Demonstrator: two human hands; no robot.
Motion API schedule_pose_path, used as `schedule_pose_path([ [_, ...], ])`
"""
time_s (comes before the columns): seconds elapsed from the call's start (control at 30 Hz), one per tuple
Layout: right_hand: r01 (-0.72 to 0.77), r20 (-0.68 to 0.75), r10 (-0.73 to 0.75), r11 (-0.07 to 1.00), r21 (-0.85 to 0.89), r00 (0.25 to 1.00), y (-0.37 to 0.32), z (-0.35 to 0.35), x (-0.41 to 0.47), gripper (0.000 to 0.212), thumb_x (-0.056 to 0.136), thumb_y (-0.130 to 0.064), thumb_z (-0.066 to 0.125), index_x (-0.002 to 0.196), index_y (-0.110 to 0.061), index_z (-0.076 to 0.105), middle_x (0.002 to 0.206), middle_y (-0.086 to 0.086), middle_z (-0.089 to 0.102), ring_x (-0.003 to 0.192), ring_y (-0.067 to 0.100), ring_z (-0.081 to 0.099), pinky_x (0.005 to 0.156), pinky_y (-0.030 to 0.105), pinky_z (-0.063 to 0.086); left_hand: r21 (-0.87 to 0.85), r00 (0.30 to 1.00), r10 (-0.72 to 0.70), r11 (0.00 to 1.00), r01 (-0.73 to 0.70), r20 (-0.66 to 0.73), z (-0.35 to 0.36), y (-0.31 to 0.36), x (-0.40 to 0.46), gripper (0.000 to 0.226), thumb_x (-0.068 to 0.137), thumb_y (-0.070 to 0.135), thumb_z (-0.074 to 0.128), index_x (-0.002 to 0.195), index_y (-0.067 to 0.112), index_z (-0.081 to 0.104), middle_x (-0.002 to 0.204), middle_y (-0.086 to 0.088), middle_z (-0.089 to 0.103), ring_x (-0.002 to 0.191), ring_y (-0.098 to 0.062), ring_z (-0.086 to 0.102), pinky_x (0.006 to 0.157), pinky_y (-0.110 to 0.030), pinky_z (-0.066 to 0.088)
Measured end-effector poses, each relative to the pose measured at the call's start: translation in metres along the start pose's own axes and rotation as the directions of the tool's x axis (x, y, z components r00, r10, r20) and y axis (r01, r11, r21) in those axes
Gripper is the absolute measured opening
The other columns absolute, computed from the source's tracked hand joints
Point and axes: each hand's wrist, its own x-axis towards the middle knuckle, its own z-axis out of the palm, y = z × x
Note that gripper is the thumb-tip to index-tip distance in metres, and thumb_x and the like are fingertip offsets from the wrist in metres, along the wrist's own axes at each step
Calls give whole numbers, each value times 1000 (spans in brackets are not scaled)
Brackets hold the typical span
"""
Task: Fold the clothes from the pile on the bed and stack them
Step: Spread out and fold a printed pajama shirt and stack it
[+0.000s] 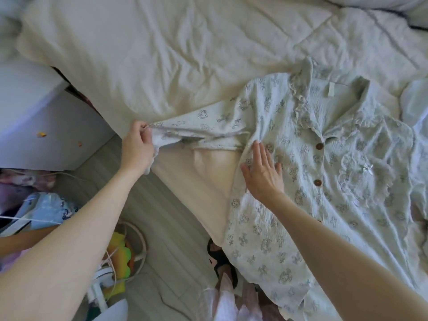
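At the left edge of the bed, beside the white cabinet, the cuff of a sleeve is pinched between the curled fingers and thumb of the left hand and pulled out taut. Further right, the pale green printed pyjama shirt is spread front-up on the cream quilt, brown buttons showing, and is pressed flat by the right hand, fingers straight and close together.

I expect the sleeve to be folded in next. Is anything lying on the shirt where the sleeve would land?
Only the right hand, pressing flat on the shirt front near the armpit. The left hand pinches the sleeve cuff.
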Motion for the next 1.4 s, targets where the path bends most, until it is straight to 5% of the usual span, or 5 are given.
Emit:
schedule_pose_path([
  [0.5, 15, 119, -42, 976, 217, 992, -8, -28, -1, 55, 101, -42, 33, 151, -27, 16, 160, -3, -2, 147, 21, 4, 117, 49, 10, 111, 992, 122, 987, -120, -17, -48, 115, 14, 24, 96, 23, 49, 99, 5, 64, 87, -10, 65, 81, -29, 60, 68, -27, 41],
  [0.8, -269, 257, 406, -29, 963, 877, 91, -70, -104, 27, 100, -30, 44, 117, -15, 59, 112, 3, 67, 103, 17, 64, 87, 33, 50, -214, 691, 296, 955, -204, 659, 88, 236, -132, 38, 99, 24, 46, 134, 11, 47, 91, 12, 64, 67, -11, 61, 59, -19, 49],
  [1.03, -247, -154, 283, 944, 217, 947, 184, -45, -120, 49, 99, -33, 42, 145, -18, 34, 154, 8, 27, 144, 25, 17, 115, 44, 15, 168, 704, 355, 813, -557, 616, 159, 185, -170, 52, 92, 12, 54, 141, 19, 41, 142, -2, 44, 131, -19, 37, 107, -29, 26],
  [1.27, -126, 80, 131, 989, -72, 988, 228, -27, -98, 62, 99, -43, 36, 151, -30, 6, 159, 3, -11, 146, 29, -8, 114, 59, 2, 491, 796, 273, 666, -562, 540, 175, 155, -185, 51, 91, 20, 57, 139, 22, 40, 129, -2, 53, 118, -22, 47, 95, -38, 36],
  [1.4, -107, -150, 182, 907, 408, 972, 222, -38, -108, 37, 99, -24, 44, 133, -13, 51, 143, 8, 43, 129, 29, 44, 105, 43, 37, 104, 911, 12, 993, -60, 412, 177, 176, -205, 14, 92, 11, 56, 103, 11, 64, 93, 0, 64, 86, -19, 59, 67, -27, 44],
])
